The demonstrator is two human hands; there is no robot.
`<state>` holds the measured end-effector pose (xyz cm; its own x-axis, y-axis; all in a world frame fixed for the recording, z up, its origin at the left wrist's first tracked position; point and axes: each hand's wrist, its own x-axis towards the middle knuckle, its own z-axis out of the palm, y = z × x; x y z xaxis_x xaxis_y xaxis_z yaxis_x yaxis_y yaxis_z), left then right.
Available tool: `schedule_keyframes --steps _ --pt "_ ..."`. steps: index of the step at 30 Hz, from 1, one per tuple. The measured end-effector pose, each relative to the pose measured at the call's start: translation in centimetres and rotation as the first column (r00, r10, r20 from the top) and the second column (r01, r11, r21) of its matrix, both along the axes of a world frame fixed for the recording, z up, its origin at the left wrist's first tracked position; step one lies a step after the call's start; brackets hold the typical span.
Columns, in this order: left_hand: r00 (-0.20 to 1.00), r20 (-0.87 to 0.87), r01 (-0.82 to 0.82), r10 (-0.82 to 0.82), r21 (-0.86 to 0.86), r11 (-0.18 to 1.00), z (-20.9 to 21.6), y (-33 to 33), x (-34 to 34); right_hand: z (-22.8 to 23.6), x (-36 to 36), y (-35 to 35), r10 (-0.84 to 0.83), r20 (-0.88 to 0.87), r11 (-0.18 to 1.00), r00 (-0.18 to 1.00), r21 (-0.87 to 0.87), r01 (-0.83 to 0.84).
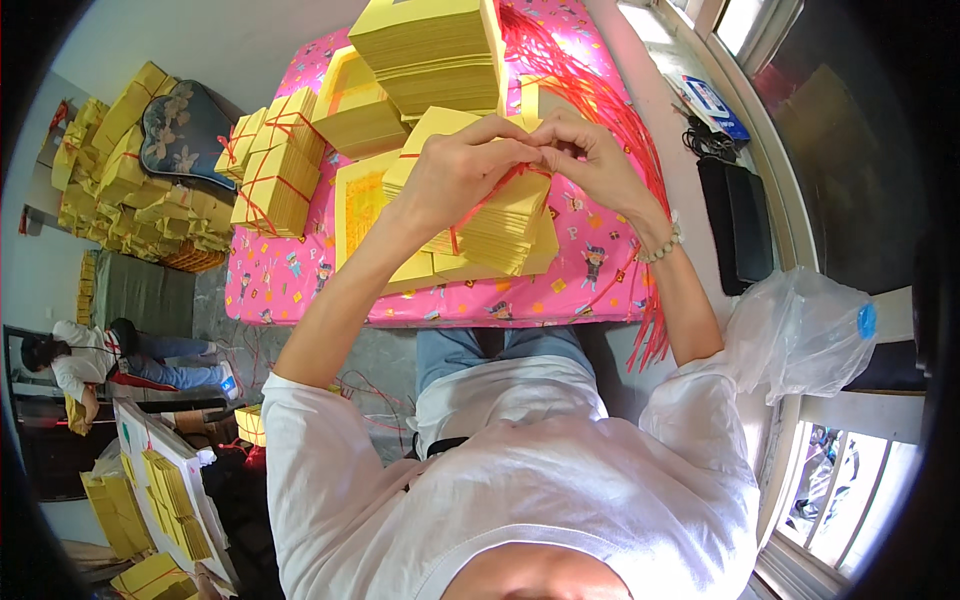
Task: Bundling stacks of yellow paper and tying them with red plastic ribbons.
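Both hands meet over a thick stack of yellow paper (490, 235) on the pink table. My left hand (465, 165) is closed in a pinch on a red string (520, 172) that runs around the stack. My right hand (590, 160), with a beaded bracelet at the wrist, pinches the same string close beside the left fingertips. Just where the string's ends lie between the fingers is hidden. Beneath the stack lie more yellow sheets, one with an orange printed panel (367, 212). A taller yellow paper block (430, 50) stands behind my hands.
Tied yellow bundles (280, 190) stand on the left of the pink patterned tablecloth (480, 312). Loose red strings (640, 170) hang over its right side. A clear plastic bag (795, 335) sits by the window. At far left, another person (90, 360) handles yellow paper near large bundle piles (130, 190).
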<state>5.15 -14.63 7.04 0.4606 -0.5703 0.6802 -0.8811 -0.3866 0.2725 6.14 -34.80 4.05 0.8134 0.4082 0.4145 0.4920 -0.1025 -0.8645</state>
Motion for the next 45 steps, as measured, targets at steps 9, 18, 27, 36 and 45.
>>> schedule_keyframes --steps 9,18,27,36,45 --pt "0.978 -0.204 -0.074 0.037 -0.176 0.982 -0.6 0.7 -0.3 0.1 -0.8 0.4 -0.261 0.132 0.954 0.956 -0.114 0.276" --pt "0.820 -0.570 -0.161 -0.044 -0.304 0.939 -2.0 2.1 -1.3 -1.0 -0.5 0.7 -0.270 0.126 0.958 0.954 -0.058 0.279" --pt "0.853 -0.521 -0.142 -0.019 -0.268 0.953 -1.8 2.4 -1.3 -1.6 -0.4 0.7 -0.299 0.127 0.953 0.946 -0.012 0.303" --pt "0.877 -0.480 -0.293 0.028 -0.487 0.823 -1.4 8.0 0.0 -3.8 -4.6 1.4 -0.549 0.049 0.830 0.834 0.148 0.537" --pt "0.295 -0.866 -0.647 -0.404 -0.492 0.582 -5.6 6.4 -1.8 -4.7 -4.9 5.4 -0.188 -0.391 0.829 0.901 0.429 0.360"
